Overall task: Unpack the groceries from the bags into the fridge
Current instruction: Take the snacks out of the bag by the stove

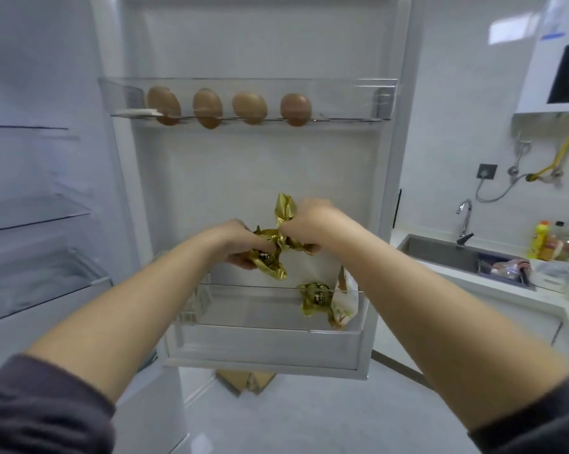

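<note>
Gold foil packet (273, 267) gripped by both my hands, left hand (240, 239) low, right hand (312, 219) pinching top, above door bin (244, 309) holding second gold packet (314, 298).

No text can be read. Dark labels on the held gold packet (269, 257) and the shelved gold packet (316, 298) carry pale marks, too blurred. The label on the yellow bottle (542, 241) is blurred too.

We cannot read the blurred label on the gold packet (270, 259), partly covered by our left hand (241, 241). The fridge door (244, 178) hides most of a cardboard box (244, 382)
</note>
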The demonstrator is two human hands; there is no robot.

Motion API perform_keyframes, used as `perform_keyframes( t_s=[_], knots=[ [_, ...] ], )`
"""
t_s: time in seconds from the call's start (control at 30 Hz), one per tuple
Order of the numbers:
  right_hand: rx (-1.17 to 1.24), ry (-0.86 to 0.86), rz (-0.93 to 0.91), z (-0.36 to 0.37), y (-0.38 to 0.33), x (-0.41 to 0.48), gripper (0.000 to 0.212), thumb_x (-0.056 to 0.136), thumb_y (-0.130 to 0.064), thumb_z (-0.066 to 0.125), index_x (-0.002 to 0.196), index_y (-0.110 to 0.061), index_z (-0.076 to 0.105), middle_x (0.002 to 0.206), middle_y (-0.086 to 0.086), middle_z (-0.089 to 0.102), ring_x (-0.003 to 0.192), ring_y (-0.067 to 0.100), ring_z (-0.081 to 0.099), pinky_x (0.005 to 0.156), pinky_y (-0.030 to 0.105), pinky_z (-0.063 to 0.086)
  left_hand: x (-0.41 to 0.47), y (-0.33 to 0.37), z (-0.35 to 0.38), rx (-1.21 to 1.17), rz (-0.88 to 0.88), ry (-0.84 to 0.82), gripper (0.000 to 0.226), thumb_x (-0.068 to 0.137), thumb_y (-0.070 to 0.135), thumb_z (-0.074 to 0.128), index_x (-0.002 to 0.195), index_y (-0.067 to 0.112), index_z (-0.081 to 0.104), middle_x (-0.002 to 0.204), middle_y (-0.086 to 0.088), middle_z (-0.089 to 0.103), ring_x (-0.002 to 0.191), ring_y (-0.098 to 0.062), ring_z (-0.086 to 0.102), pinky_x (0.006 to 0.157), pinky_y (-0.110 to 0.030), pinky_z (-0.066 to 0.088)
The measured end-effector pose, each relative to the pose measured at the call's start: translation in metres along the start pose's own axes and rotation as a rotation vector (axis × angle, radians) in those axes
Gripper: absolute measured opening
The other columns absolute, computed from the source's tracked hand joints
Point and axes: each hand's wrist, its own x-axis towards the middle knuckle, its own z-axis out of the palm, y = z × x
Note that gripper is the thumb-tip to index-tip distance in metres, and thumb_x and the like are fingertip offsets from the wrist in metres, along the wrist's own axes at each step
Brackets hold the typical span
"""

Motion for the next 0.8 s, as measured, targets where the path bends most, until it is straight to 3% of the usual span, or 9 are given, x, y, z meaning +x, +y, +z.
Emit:
perform_keyframes(
  t_s=[0.13, 0.23, 0.37, 0.47, 0.53, 0.57, 0.67, 0.7, 0.8],
  knots=[
    [-0.149, -0.075, 0.066, 0.011, -0.001, 0.006, 0.025, 0.096, -0.019, 0.048, 0.073, -0.009, 0.046, 0.071, 0.005, 0.05, 0.057, 0.017, 0.049, 0.051, 0.026, 0.042, 0.021, -0.008, 0.02, 0.037, -0.044, -0.137, 0.035, 0.079, 0.016, 0.079, 0.103, -0.005, 0.063, 0.099, -0.016, 0.072, 0.078, -0.02, 0.07, 0.066, -0.027, 0.061],
    [-0.245, -0.133, 0.106, 0.023, 0.001, 0.006, 0.027, 0.097, -0.018, 0.045, 0.072, -0.008, 0.044, 0.07, 0.006, 0.047, 0.055, 0.018, 0.046, 0.047, 0.026, 0.039, 0.03, -0.014, 0.036, 0.098, -0.076, -0.204, 0.026, 0.079, 0.016, 0.08, 0.092, 0.001, 0.062, 0.096, -0.013, 0.07, 0.076, -0.02, 0.068, 0.073, -0.03, 0.06],
    [-0.3, -0.226, 0.139, 0.034, -0.001, 0.006, 0.018, 0.1, -0.02, 0.043, 0.094, -0.004, 0.049, 0.074, 0.007, 0.046, 0.061, 0.019, 0.049, 0.063, 0.03, 0.047, 0.036, -0.022, 0.047, 0.131, -0.135, -0.273, 0.022, 0.084, 0.014, 0.075, 0.094, 0.001, 0.06, 0.101, -0.013, 0.068, 0.093, -0.026, 0.067, 0.087, -0.034, 0.056],
    [-0.287, -0.306, 0.172, 0.035, -0.002, 0.001, 0.026, 0.101, -0.023, 0.045, 0.118, -0.004, 0.051, 0.089, 0.009, 0.053, 0.092, 0.025, 0.062, 0.082, 0.032, 0.052, 0.04, -0.026, 0.051, 0.161, -0.175, -0.306, 0.031, 0.086, 0.016, 0.073, 0.108, -0.002, 0.062, 0.115, -0.016, 0.068, 0.105, -0.028, 0.068, 0.092, -0.035, 0.055],
    [-0.306, -0.353, 0.183, 0.035, -0.001, -0.002, 0.037, 0.102, -0.023, 0.045, 0.133, -0.002, 0.048, 0.104, 0.012, 0.053, 0.111, 0.029, 0.058, 0.092, 0.034, 0.049, 0.041, -0.027, 0.054, 0.169, -0.188, -0.329, 0.027, 0.088, 0.016, 0.071, 0.106, -0.003, 0.063, 0.117, -0.016, 0.068, 0.107, -0.027, 0.067, 0.093, -0.034, 0.054],
    [-0.33, -0.375, 0.182, 0.035, 0.0, -0.003, 0.038, 0.102, -0.021, 0.045, 0.135, -0.002, 0.047, 0.105, 0.012, 0.054, 0.11, 0.03, 0.058, 0.089, 0.033, 0.049, 0.041, -0.027, 0.056, 0.157, -0.192, -0.345, 0.022, 0.089, 0.016, 0.069, 0.101, -0.002, 0.064, 0.118, -0.015, 0.067, 0.109, -0.027, 0.066, 0.095, -0.033, 0.053],
    [-0.428, -0.416, 0.176, 0.037, 0.003, -0.001, 0.024, 0.102, -0.017, 0.045, 0.122, -0.006, 0.052, 0.082, 0.006, 0.048, 0.076, 0.023, 0.052, 0.065, 0.027, 0.045, 0.042, -0.025, 0.06, 0.11, -0.214, -0.39, 0.015, 0.092, 0.013, 0.066, 0.084, 0.001, 0.061, 0.122, -0.015, 0.065, 0.112, -0.028, 0.064, 0.099, -0.034, 0.05],
    [-0.437, -0.409, 0.183, 0.037, 0.005, -0.001, 0.021, 0.102, -0.017, 0.045, 0.12, -0.007, 0.052, 0.078, 0.005, 0.044, 0.074, 0.022, 0.049, 0.065, 0.027, 0.044, 0.043, -0.025, 0.06, 0.091, -0.226, -0.408, 0.015, 0.092, 0.012, 0.065, 0.083, 0.0, 0.061, 0.122, -0.016, 0.065, 0.112, -0.03, 0.064, 0.099, -0.035, 0.05],
    [-0.396, -0.373, 0.202, 0.035, 0.007, 0.0, 0.03, 0.102, -0.015, 0.044, 0.128, -0.003, 0.052, 0.081, 0.007, 0.044, 0.091, 0.026, 0.051, 0.084, 0.031, 0.046, 0.048, -0.024, 0.06, 0.03, -0.261, -0.432, 0.015, 0.094, 0.008, 0.061, 0.087, -0.005, 0.062, 0.122, -0.019, 0.065, 0.111, -0.033, 0.065, 0.099, -0.037, 0.051]
  ],
)
